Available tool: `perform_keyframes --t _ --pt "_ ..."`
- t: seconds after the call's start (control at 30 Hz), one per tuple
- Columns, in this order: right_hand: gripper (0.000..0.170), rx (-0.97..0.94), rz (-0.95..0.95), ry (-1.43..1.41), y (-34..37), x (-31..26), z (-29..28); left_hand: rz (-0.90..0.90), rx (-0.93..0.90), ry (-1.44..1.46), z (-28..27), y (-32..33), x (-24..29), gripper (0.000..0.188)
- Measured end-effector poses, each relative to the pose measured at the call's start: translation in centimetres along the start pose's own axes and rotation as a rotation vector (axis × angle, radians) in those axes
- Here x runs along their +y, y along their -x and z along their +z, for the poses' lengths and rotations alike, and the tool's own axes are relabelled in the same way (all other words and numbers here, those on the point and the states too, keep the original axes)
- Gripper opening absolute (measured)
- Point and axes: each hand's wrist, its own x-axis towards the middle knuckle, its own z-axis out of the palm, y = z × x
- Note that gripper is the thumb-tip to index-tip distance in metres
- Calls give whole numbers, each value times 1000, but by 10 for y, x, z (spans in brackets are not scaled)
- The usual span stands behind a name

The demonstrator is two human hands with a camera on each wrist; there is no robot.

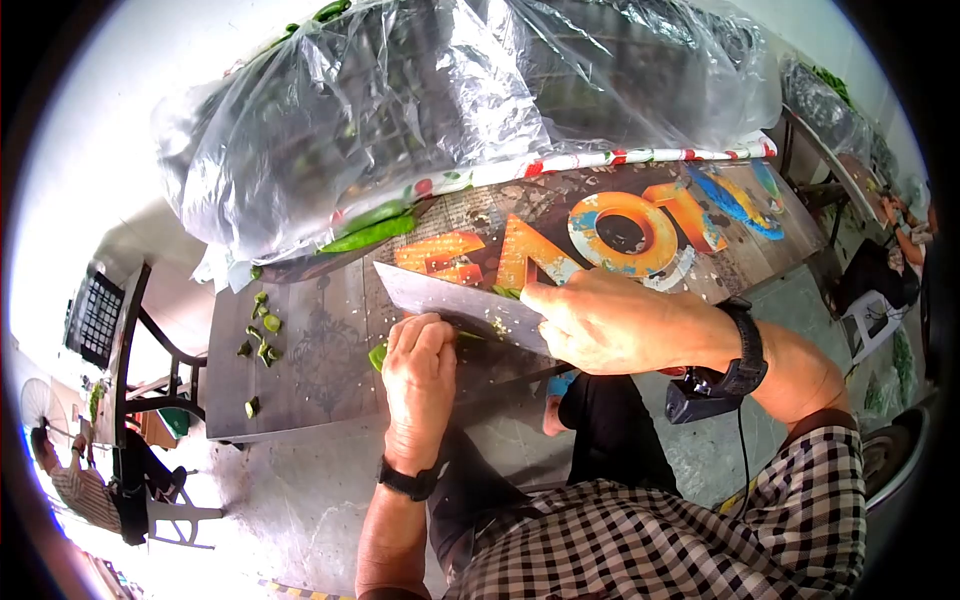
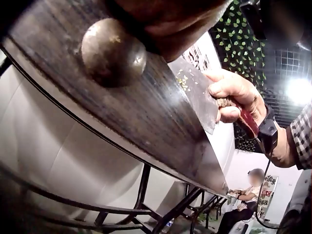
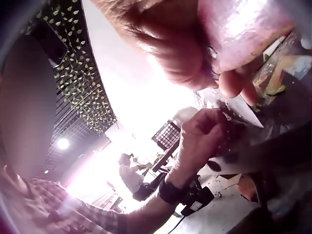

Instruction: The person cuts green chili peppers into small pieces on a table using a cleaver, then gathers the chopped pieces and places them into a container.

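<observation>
In the head view a wide metal cleaver [image 1: 455, 302] with small pale seeds on its blade is gripped at the handle by my right hand [image 1: 630, 325]. My left hand [image 1: 420, 385] has curled fingers against a green pepper [image 1: 377, 357], part of which shows left of the hand; the blade lies just beyond the knuckles. From the left wrist the right hand [image 2: 239, 95] appears round the cleaver's handle, the blade [image 2: 197, 92] speckled with seeds. The right wrist view shows the left hand [image 3: 200, 141] close to the blade [image 3: 243, 111].
Cut green pieces [image 1: 270, 323] lie at the table's left. Long green peppers [image 1: 370, 234] rest by a large plastic-covered heap [image 1: 450, 90] along the far edge. Other people sit at tables on both sides. A round metal knob [image 2: 113, 52] shows on the wooden surface in the left wrist view.
</observation>
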Motion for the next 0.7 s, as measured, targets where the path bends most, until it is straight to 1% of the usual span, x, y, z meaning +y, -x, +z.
perform_keyframes --t 0.13,0.23,0.33,0.43,0.5,0.57,0.63,0.7 --pt "17 -20 17 -24 -1 1 1 -7 -5 14 0 0 0 16" --pt "16 -29 -20 13 -5 3 0 -13 -20 5 0 0 -1 16" --pt "13 -71 5 -38 -13 0 -3 -24 -30 2 -1 0 0 16" --pt "13 -68 -97 -12 -24 7 4 -27 -32 2 -2 -2 1 16" --pt "13 -68 -125 4 -32 6 5 -30 -34 -1 -2 -2 1 16" --pt "14 -46 -129 13 -39 4 11 -35 -38 -7 -1 -2 1 15" --pt "15 3 -113 18 -48 3 21 -23 1 2 0 -3 2 14" --pt "10 26 -102 15 -56 4 28 -17 22 7 1 -4 3 14"
